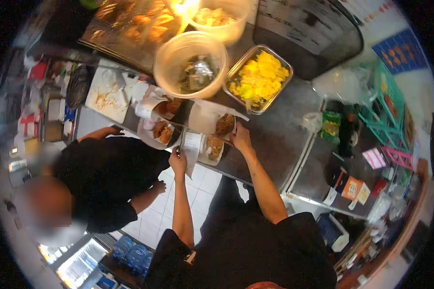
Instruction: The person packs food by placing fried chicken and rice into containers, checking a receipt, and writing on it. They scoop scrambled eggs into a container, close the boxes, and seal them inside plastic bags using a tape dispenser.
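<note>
My left hand [178,163] is closed at the counter's front edge, pinching the side of a long white printed slip [193,143]. The slip lies over an open paper food box [218,157] with a piece of fried chicken [214,147] in it. My right hand [241,137] grips the right side of another open paper box [202,115], which holds a darker fried piece [225,125]. Its fingertips are partly hidden by the box. To the left, two more open boxes hold fried pieces [163,132], with a curled slip [150,109] on one.
Behind the boxes stand a clear round tub [192,43] and a metal tray of yellow food [259,76]. A lit display case [130,30] is at the back left. A white cutting board [107,96] lies left. A co-worker [106,178] stands close on my left.
</note>
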Action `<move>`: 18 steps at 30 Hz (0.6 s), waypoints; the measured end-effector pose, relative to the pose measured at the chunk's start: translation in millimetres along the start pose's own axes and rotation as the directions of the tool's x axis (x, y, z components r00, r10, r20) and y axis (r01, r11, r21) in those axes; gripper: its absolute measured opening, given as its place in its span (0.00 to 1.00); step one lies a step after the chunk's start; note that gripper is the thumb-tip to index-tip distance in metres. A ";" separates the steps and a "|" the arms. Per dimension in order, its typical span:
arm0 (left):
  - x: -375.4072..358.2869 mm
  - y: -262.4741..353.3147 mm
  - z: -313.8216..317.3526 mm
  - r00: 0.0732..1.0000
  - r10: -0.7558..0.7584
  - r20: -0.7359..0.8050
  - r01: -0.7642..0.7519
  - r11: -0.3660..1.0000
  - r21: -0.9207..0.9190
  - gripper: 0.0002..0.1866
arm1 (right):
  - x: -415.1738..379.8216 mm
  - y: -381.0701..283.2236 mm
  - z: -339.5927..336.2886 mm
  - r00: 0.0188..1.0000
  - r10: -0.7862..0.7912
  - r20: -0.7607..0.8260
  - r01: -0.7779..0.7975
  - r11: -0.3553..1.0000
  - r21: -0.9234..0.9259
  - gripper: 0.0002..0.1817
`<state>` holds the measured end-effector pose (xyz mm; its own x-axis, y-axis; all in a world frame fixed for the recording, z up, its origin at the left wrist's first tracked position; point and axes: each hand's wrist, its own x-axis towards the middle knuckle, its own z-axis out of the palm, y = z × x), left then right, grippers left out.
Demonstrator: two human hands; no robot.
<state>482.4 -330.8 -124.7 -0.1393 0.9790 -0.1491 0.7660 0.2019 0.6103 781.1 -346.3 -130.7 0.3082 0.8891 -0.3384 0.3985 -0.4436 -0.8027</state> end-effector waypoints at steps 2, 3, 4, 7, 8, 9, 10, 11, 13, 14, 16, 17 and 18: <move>-26.2 18.9 8.6 0.994 -0.022 0.109 0.022 1.000 -0.001 0.14 | -17.9 26.8 -13.4 0.996 0.008 -0.089 -0.010 1.000 -0.022 0.23; -40.9 24.3 17.5 0.988 0.016 0.157 -0.015 1.000 -0.006 0.14 | -27.8 36.9 -24.0 0.989 -0.017 -0.149 0.009 0.998 -0.054 0.23; -56.8 30.0 26.1 0.978 0.053 0.200 -0.051 0.999 -0.014 0.14 | -40.5 48.9 -39.6 0.985 0.004 -0.172 -0.013 0.999 -0.052 0.23; -106.4 28.9 71.3 0.907 0.085 0.412 -0.018 0.986 -0.163 0.21 | -79.8 80.6 -113.2 0.982 0.139 -0.132 -0.136 0.990 0.030 0.25; -124.5 58.2 73.6 0.881 0.052 0.470 0.006 0.993 -0.120 0.24 | -91.2 94.6 -137.0 0.976 0.184 -0.117 -0.182 0.983 0.030 0.27; -141.8 68.1 86.6 0.855 0.063 0.516 0.047 0.979 -0.196 0.22 | -96.7 113.6 -159.3 0.982 0.172 -0.075 -0.174 0.984 -0.028 0.28; -154.2 89.9 87.3 0.799 0.103 0.592 -0.006 0.987 -0.164 0.27 | -98.7 134.4 -180.2 0.986 0.161 -0.032 -0.164 0.983 -0.088 0.28; -170.7 98.0 95.4 0.800 0.173 0.575 -0.098 0.982 -0.159 0.29 | -101.5 158.1 -193.7 0.990 0.141 -0.023 -0.138 0.986 0.093 0.25; -197.5 102.3 104.1 0.754 0.150 0.640 -0.091 0.988 -0.124 0.33 | -109.6 148.4 -235.7 0.980 0.201 -0.011 -0.200 0.978 0.058 0.22; -206.3 106.8 99.2 0.755 0.151 0.638 -0.092 0.988 -0.124 0.33 | -119.4 140.3 -254.9 0.966 0.257 0.018 -0.258 0.966 0.019 0.19; -221.2 135.8 67.8 0.760 0.144 0.634 0.106 0.934 -0.340 0.32 | -146.2 141.2 -279.5 0.963 0.096 -0.253 -0.112 0.992 -0.050 0.17; -230.6 181.9 34.3 0.777 0.131 0.616 0.142 0.916 -0.375 0.32 | -158.7 138.0 -289.8 0.864 -0.085 -0.496 0.009 0.988 -0.154 0.15; -244.1 203.1 23.1 0.820 0.132 0.557 0.289 0.745 -0.601 0.30 | -179.1 124.7 -301.7 0.861 0.044 -0.506 -0.077 0.996 -0.044 0.16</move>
<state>686.5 -529.4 17.7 0.3363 0.8130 -0.4753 0.1533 0.4507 0.8794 1036.2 -594.8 -22.0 0.7203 0.6892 -0.0783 0.4110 -0.5150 -0.7522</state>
